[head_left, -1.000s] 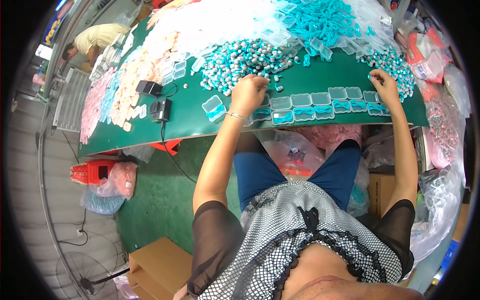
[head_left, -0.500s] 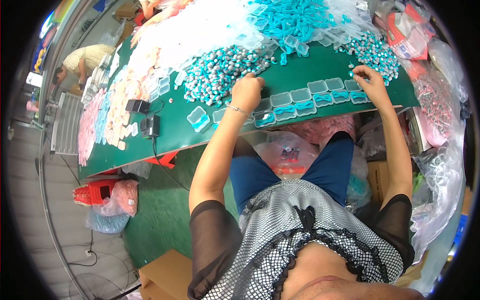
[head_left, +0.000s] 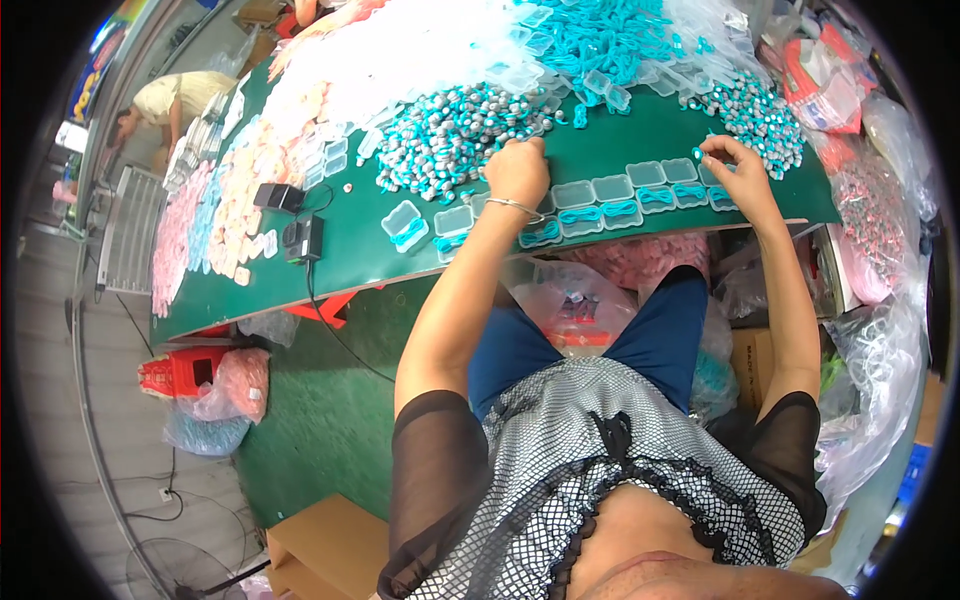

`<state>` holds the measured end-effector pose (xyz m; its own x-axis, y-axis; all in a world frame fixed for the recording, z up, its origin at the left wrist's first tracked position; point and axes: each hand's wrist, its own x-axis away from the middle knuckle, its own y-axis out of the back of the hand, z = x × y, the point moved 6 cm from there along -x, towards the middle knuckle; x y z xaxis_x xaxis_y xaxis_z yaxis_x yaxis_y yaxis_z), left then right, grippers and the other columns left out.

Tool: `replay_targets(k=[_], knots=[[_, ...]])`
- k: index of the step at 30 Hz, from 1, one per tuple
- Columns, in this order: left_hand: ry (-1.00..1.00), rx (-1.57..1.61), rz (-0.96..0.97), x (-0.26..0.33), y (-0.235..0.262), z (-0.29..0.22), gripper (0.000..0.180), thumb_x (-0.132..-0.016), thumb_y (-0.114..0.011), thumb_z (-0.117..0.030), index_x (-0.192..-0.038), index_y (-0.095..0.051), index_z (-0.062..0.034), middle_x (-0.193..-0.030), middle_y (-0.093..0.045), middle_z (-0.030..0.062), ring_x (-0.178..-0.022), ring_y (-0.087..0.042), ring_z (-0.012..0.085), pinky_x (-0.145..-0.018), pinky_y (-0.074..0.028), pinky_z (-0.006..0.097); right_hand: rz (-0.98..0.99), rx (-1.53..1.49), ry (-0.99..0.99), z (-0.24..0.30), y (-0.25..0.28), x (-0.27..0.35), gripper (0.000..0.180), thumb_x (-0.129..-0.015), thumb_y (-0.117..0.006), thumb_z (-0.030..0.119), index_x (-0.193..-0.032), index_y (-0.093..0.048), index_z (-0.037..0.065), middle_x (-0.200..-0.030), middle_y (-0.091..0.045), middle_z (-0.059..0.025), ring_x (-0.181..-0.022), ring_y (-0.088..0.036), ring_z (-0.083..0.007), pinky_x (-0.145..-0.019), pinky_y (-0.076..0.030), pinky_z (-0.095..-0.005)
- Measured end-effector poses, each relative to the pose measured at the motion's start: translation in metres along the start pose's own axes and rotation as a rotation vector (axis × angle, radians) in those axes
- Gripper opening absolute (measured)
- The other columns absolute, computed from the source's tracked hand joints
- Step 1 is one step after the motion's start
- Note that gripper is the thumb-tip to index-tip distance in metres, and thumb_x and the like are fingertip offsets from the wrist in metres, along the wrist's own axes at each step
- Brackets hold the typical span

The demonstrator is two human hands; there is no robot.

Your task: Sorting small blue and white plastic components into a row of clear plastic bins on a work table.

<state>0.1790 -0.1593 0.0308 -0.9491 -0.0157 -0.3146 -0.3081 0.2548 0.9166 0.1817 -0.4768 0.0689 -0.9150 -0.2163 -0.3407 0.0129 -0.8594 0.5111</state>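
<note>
Small teal-and-pale piece [head_left: 698,153], roundish, sits at two o'clock between finger and thumb of right hand [head_left: 743,178]. Left hand [head_left: 519,172] curled near twelve o'clock; cannot tell if gripping. Hands well apart. Clear boxes [head_left: 612,188] nearby hold teal cords [head_left: 655,195].

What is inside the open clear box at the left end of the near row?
The clear box holds a teal cord bundle; anything directly beneath the bundle is covered from view.

My top [head_left: 575,405] is black-and-white net-patterned, with a black bow [head_left: 614,432] at its front. Black ruffles [head_left: 570,545] trim the neckline above the bow; sheer black sleeves [head_left: 437,475] flank it; blue trousers [head_left: 660,338] show below it. A thin, pale bracelet [head_left: 515,206] rings my left wrist [head_left: 505,198].
</note>
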Motion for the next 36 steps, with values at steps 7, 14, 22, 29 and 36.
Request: replay_targets(k=[7,14,22,29,36], knots=[[0.14,0.025,0.017,-0.001,0.003,-0.005,0.016,-0.081,-0.054,-0.012,-0.092,-0.065,-0.0093,-0.089,-0.065,0.0192,-0.08,-0.066,0.0386,-0.067,-0.053,0.048,0.076,-0.026,0.022,0.013,-0.03,-0.011,0.014,-0.081,-0.065,0.004,-0.095,-0.063,0.0,-0.086,-0.064,-0.0017,-0.081,-0.058,-0.0095,-0.076,-0.047,-0.025],[0.126,-0.089,-0.097,-0.002,-0.008,-0.003,0.015,-0.08,-0.057,-0.014,-0.077,-0.072,-0.0122,-0.081,-0.067,0.0113,-0.074,-0.069,0.0264,-0.06,-0.055,0.037,0.133,-0.079,0.056,0.033,-0.058,-0.022,0.012,-0.082,-0.064,0.002,-0.094,-0.063,0.0,-0.085,-0.064,-0.0013,-0.079,-0.058,-0.0084,-0.074,-0.047,-0.0241],[-0.127,0.053,-0.145,0.005,-0.007,-0.012,0.009,-0.076,-0.059,-0.009,-0.077,-0.067,-0.0084,-0.085,-0.062,0.0175,-0.082,-0.064,0.0306,-0.069,-0.054,0.04,0.159,-0.152,0.063,0.039,-0.072,-0.023,0.013,-0.083,-0.063,0.003,-0.096,-0.062,0.0,-0.085,-0.062,0.0005,-0.077,-0.056,-0.0066,-0.072,-0.046,-0.0229],[-0.245,0.066,-0.056,0.005,0.001,-0.011,0.009,-0.072,-0.059,-0.007,-0.079,-0.064,-0.01,-0.079,-0.065,0.0132,-0.079,-0.066,0.0295,-0.065,-0.054,0.041,0.2,-0.151,0.036,0.046,-0.084,-0.027,0.013,-0.083,-0.063,0.004,-0.096,-0.062,0.0,-0.086,-0.063,0.0006,-0.078,-0.057,-0.0062,-0.072,-0.046,-0.0224],[-0.17,0.549,-0.212,0.038,0.065,0.03,0.02,-0.069,-0.073,-0.005,-0.085,-0.062,-0.0049,-0.077,-0.065,0.0119,-0.073,-0.065,0.0297,-0.065,-0.051,0.038,0.244,-0.219,0.075,0.083,-0.122,-0.027,0.012,-0.085,-0.064,0.005,-0.095,-0.063,0.0,-0.087,-0.063,0.0003,-0.081,-0.058,-0.0068,-0.074,-0.047,-0.0226]])
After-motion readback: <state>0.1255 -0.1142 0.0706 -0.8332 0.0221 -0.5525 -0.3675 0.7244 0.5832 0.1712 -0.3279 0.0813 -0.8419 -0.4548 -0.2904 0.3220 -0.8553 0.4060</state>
